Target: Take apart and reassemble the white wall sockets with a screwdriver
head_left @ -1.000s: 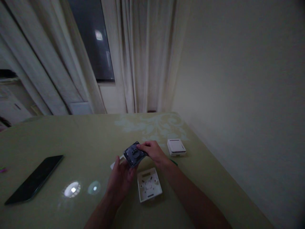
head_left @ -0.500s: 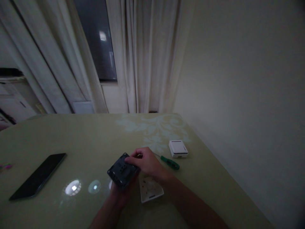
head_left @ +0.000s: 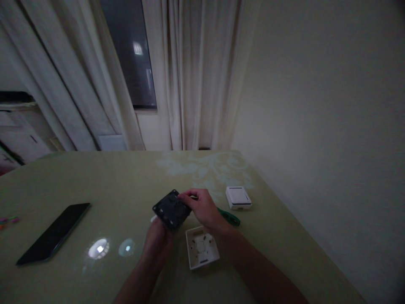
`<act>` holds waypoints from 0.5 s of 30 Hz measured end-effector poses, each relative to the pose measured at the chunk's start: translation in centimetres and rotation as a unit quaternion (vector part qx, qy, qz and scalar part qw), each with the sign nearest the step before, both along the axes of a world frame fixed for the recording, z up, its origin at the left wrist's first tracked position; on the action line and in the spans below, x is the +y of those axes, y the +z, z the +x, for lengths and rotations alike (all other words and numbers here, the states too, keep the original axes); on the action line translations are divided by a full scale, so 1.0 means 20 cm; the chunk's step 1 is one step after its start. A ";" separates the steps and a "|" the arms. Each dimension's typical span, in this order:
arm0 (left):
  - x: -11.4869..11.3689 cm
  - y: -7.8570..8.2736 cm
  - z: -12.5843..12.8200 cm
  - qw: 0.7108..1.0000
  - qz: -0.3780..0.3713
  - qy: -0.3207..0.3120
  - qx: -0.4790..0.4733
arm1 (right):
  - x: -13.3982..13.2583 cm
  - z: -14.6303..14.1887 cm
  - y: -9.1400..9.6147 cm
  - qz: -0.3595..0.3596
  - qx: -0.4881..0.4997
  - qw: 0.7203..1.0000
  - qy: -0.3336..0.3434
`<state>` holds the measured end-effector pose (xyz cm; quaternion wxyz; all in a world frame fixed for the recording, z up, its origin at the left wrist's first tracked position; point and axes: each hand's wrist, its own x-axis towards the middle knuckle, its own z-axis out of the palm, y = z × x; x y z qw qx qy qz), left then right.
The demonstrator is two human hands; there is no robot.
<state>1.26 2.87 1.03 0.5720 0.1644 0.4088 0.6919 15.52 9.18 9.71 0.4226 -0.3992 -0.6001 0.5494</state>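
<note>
A dark square wall switch panel (head_left: pixel 171 210), its moulded back facing up, is held tilted above the table. My left hand (head_left: pixel 158 236) supports it from below, its fingers mostly hidden under the panel. My right hand (head_left: pixel 202 207) is closed, with thumb and fingertips pinched at the panel's upper right; whether they also hold something small, I cannot make out. Just below the hands, an open white mounting box (head_left: pixel 202 249) lies on the table. Beyond my right wrist lies a screwdriver with a green handle (head_left: pixel 230 217), its shaft hidden behind my hand.
A white boxed wall switch (head_left: pixel 238 197) sits at the right, near the wall. To the left lies a flat black tablet-like slab (head_left: pixel 53 234). Small colourful bits (head_left: pixel 9 220) are at the far left edge. Curtains (head_left: pixel 202 76) hang behind the table (head_left: pixel 126 177).
Both hands have shifted slightly up and right with the switch panel. More of the white mounting box now shows, and my right hand covers more of the screwdriver.
</note>
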 end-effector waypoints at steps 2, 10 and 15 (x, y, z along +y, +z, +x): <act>0.03 0.02 -0.04 0.994 -0.006 0.011 0.111 | 0.05 0.05 0.03 0.005 0.016 1.000 -0.012; 0.06 0.02 -0.19 0.869 0.007 -0.015 0.495 | 0.08 0.17 0.15 0.027 0.059 0.997 -0.039; 0.05 -0.01 -0.18 0.784 0.019 -0.052 0.618 | 0.06 0.18 0.20 0.051 0.058 0.996 -0.036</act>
